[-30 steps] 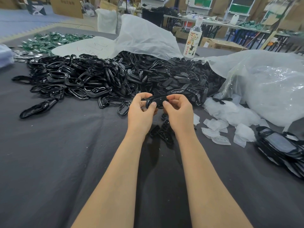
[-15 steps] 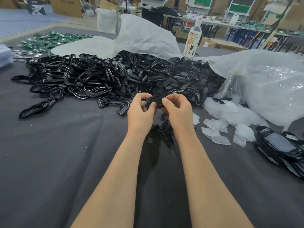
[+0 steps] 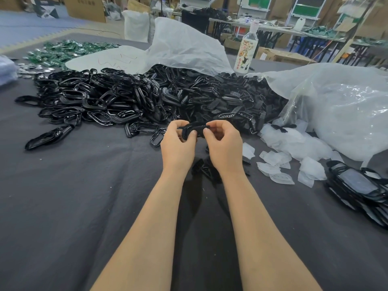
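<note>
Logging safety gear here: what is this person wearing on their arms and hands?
Nothing visible. The left hand and right hand are bare, without gloves or rings. The left forearm and right forearm are uncovered down to the picture's lower edge: no sleeve, watch or bracelet shows.

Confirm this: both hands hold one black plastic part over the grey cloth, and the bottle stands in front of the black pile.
Wrong on the bottle: the head view shows it behind the black pile, not in front. The left hand and right hand do hold the black plastic part over the grey cloth.
</note>
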### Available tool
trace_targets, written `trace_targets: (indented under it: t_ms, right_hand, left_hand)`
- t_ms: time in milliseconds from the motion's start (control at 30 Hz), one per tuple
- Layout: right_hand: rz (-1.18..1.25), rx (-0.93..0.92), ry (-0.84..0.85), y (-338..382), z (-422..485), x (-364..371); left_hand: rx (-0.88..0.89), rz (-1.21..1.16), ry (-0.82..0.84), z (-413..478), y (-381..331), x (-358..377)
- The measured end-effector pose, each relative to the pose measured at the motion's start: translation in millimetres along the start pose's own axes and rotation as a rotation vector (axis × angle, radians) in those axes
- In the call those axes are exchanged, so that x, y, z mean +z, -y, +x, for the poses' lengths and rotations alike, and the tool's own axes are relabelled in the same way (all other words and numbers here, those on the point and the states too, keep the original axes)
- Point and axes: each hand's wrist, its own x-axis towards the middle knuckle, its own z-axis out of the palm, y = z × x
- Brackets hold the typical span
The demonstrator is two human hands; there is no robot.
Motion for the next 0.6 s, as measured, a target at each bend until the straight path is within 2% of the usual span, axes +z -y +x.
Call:
trace_targets:
  t_ms: [200, 467, 600]
  right_hand:
    - [0.015, 0.156, 0.062, -6, 3, -1]
    - [-0.03, 0.145, 0.057, -11, 6, -3]
    - [0.133, 0.242, 0.048, -7, 6, -3]
  left_hand:
    - [-0.012, -0.023, 0.012, -1, -1, 0]
    - [0.033, -0.005, 0.059, -1, -3, -1]
    - [0.023, -0.038, 0.056, -1, -3, -1]
